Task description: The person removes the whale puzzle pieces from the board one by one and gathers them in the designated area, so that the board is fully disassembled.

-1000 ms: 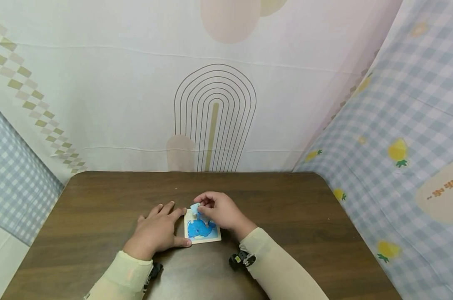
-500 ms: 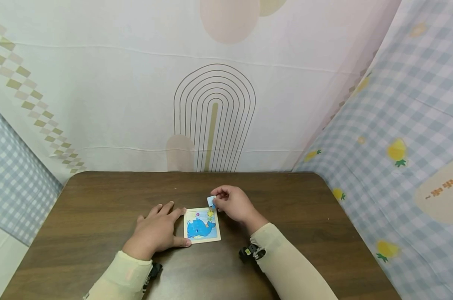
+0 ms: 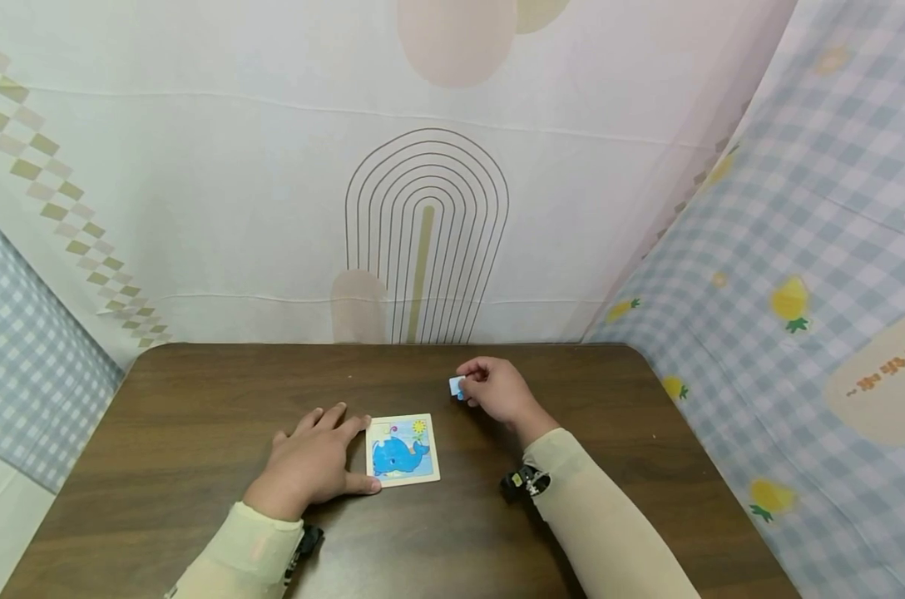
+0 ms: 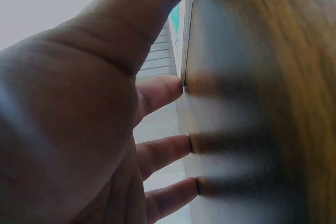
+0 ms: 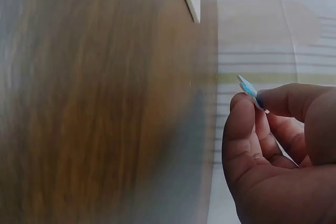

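A small square jigsaw puzzle point(image 3: 402, 453) with a pale wooden rim and a blue whale picture lies flat on the table. My left hand point(image 3: 310, 462) rests spread at its left side, with thumb and index fingertip touching the rim. In the left wrist view, the fingertips point(image 4: 181, 142) of that hand press on the tabletop. Up and to the right of the puzzle, my right hand point(image 3: 501, 391) pinches a light-blue puzzle piece point(image 3: 456, 386) between thumb and index finger. The right wrist view shows this piece edge-on, held above the table.
The brown wooden table point(image 3: 220, 391) has rounded far corners. Behind it hangs a pale cloth point(image 3: 258, 208) with printed arches. A blue checked cloth point(image 3: 752, 349) with yellow fruit closes off the right side, and another checked cloth point(image 3: 33, 358) the left.
My right hand has carried the puzzle piece off the puzzle, away to the right and toward the table's far side. The left hand and the puzzle have stayed in place.
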The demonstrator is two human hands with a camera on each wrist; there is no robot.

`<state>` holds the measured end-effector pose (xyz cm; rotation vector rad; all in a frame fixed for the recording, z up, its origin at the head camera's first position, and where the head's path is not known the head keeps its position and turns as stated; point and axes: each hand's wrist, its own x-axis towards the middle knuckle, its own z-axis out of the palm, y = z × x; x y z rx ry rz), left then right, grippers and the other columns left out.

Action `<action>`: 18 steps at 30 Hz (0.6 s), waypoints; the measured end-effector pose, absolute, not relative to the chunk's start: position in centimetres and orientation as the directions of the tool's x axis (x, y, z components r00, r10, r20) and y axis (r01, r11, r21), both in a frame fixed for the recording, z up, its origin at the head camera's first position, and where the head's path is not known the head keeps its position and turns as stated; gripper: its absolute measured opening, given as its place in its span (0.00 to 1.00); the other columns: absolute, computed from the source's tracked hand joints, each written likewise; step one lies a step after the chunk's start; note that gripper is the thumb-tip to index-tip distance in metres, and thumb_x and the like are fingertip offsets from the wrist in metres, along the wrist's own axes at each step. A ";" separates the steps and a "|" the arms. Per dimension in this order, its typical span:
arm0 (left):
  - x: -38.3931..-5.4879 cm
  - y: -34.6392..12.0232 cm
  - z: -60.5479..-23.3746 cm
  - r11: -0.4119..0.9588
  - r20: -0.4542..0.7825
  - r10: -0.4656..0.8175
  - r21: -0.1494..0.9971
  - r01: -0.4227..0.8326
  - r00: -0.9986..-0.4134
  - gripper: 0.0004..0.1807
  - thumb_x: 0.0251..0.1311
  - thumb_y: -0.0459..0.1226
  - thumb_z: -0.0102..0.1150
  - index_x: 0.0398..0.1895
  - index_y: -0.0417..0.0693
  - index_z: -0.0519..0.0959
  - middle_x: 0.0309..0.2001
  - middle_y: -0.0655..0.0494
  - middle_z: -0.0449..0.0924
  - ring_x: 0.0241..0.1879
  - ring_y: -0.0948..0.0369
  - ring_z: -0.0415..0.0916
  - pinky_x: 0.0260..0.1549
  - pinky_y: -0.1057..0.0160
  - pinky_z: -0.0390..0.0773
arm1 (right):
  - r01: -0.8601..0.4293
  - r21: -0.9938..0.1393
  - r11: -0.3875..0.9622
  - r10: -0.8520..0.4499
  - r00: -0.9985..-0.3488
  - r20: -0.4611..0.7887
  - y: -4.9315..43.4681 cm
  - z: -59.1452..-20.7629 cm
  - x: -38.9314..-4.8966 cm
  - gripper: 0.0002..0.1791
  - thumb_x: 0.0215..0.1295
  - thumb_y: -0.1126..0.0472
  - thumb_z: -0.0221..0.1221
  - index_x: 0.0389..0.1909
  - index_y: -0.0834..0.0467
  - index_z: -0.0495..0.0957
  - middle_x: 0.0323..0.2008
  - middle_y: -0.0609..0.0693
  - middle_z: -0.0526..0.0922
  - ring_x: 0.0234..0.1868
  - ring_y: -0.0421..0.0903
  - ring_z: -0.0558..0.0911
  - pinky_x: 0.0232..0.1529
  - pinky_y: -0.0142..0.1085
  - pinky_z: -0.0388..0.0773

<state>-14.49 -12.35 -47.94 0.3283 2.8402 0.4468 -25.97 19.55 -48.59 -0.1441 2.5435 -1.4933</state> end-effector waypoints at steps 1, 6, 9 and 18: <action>-14.5 -12.3 -48.0 0.928 -0.206 0.257 0.326 0.182 -0.944 0.60 0.51 0.76 0.77 0.86 0.65 0.71 0.88 0.41 0.62 0.84 0.28 0.61 0.64 0.09 0.64 | 0.016 -0.871 0.491 -0.172 -0.979 -0.114 19.8 -48.6 -26.1 0.09 0.78 0.67 0.64 0.53 0.61 0.88 0.39 0.54 0.88 0.35 0.46 0.88 0.42 0.41 0.91; -14.5 -12.3 -48.0 0.928 -0.202 0.258 0.324 0.184 -0.945 0.60 0.51 0.76 0.77 0.86 0.65 0.71 0.88 0.41 0.63 0.83 0.28 0.61 0.64 0.09 0.64 | 0.043 -0.856 0.515 -0.141 -0.981 -0.134 20.7 -48.7 -26.8 0.08 0.79 0.67 0.64 0.53 0.61 0.88 0.38 0.54 0.88 0.35 0.47 0.87 0.41 0.41 0.91; -14.5 -12.3 -48.0 0.928 -0.202 0.259 0.325 0.185 -0.945 0.60 0.51 0.76 0.77 0.86 0.65 0.71 0.88 0.41 0.63 0.83 0.28 0.61 0.64 0.09 0.64 | 0.054 -0.846 0.530 -0.131 -0.981 -0.145 21.2 -48.9 -27.0 0.08 0.79 0.66 0.64 0.53 0.61 0.88 0.37 0.54 0.87 0.35 0.47 0.87 0.41 0.41 0.91; -14.5 -12.3 -47.8 0.926 -0.207 0.258 0.330 0.181 -0.944 0.60 0.52 0.76 0.77 0.86 0.65 0.71 0.88 0.40 0.62 0.84 0.28 0.60 0.65 0.08 0.63 | 0.026 -0.786 0.618 -0.136 -0.981 -0.140 21.7 -49.4 -27.5 0.08 0.76 0.66 0.65 0.51 0.60 0.88 0.37 0.52 0.88 0.33 0.46 0.87 0.36 0.38 0.87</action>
